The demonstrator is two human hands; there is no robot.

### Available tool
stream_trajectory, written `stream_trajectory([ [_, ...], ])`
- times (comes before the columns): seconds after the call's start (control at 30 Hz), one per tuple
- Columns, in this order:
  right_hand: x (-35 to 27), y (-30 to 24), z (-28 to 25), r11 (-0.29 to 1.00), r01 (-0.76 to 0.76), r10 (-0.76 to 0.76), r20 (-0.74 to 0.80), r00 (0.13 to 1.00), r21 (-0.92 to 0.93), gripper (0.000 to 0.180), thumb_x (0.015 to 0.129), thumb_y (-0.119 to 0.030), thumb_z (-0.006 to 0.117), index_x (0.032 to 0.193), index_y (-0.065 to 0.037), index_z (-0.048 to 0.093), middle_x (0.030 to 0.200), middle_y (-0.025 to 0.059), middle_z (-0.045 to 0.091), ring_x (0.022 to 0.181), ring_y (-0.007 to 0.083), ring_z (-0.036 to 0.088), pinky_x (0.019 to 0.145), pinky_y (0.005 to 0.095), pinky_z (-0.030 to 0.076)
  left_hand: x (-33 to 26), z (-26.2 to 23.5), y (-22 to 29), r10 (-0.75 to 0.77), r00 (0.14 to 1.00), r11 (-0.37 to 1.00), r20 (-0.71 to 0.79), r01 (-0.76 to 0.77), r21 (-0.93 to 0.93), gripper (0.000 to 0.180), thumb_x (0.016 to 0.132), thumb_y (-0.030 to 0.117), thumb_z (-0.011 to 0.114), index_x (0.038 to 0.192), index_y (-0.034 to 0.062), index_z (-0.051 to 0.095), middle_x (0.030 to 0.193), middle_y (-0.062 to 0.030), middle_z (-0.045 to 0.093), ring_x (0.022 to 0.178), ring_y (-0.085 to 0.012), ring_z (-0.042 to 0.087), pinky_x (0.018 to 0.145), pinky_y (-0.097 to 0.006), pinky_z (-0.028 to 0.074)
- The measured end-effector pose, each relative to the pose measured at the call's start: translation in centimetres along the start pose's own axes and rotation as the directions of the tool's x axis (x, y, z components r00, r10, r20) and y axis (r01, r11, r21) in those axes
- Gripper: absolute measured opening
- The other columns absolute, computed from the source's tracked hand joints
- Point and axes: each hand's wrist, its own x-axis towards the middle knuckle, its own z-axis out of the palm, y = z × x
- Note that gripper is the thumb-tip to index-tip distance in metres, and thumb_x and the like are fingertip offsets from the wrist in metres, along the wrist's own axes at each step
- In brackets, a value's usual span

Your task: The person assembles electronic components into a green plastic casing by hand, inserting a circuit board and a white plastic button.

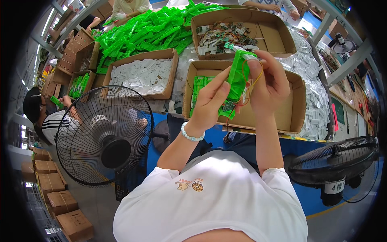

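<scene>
Steadying the shell (238, 77) at one o'clock, my left fingers (221, 93) are gripping its side; my right fingers (255, 69) are pinching its far end. I'm apparently placing wires (258, 79), next needing gentle tucking.

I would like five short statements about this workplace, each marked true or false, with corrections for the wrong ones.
1. The left hand holds a green plastic shell. True.
2. The bead bracelet is on the right wrist. False: it is on the left.
3. A black fan stands at the person's left. True.
4. The right hand is gloved. False: it is bare.
5. A heap of green parts lies beyond the hands. True.
</scene>
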Motion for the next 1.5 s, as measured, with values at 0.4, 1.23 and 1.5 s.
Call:
stream_trajectory([
  [0.4, 0.5, 1.2, -0.8, 0.882, -0.131, 0.018, 0.246, 0.969, 0.453, 0.043, 0.085, 0.004, 0.061, 0.127, 0.003, 0.053, 0.123, 0.0129, 0.052, 0.103, 0.0172, 0.057, 0.078, 0.0289, 0.051, -1.3, 0.5, 0.5, -0.065, 0.996, 0.919, 0.063, 0.084, -0.386, 0.051, 0.104, 0.028, 0.037, 0.145, 0.0009, 0.028, 0.108, -0.0188, 0.061, 0.07, -0.0272, 0.066, 0.058, -0.036, 0.056],
  [1.23, -1.4, 2.6, 0.5, 0.908, -0.346, 0.285, 0.256, 0.924, 0.238, 0.02, 0.085, 0.002, 0.063, 0.105, 0.006, 0.063, 0.089, 0.0062, 0.067, 0.079, 0.0098, 0.063, 0.068, 0.0241, 0.051, -1.6, 0.6, 1.4, -0.114, 0.99, 0.97, -0.086, 0.092, -0.225, 0.047, 0.104, 0.037, 0.032, 0.126, -0.0035, 0.04, 0.089, -0.0239, 0.059, 0.052, -0.0249, 0.062, 0.042, -0.032, 0.052],
  [1.5, -0.9, 1.4, -1.1, 0.6, -0.652, 0.379, 0.553, 0.742, 0.464, 0.033, 0.088, -0.003, 0.059, 0.119, 0.006, 0.061, 0.095, 0.0087, 0.068, 0.072, 0.0111, 0.061, 0.062, 0.0242, 0.049, -1.0, -0.4, 0.6, -0.075, 0.982, 0.989, -0.174, 0.05, -0.141, 0.037, 0.103, 0.038, 0.034, 0.112, 0.0024, 0.038, 0.087, -0.0239, 0.061, 0.053, -0.0258, 0.063, 0.043, -0.033, 0.052],
])
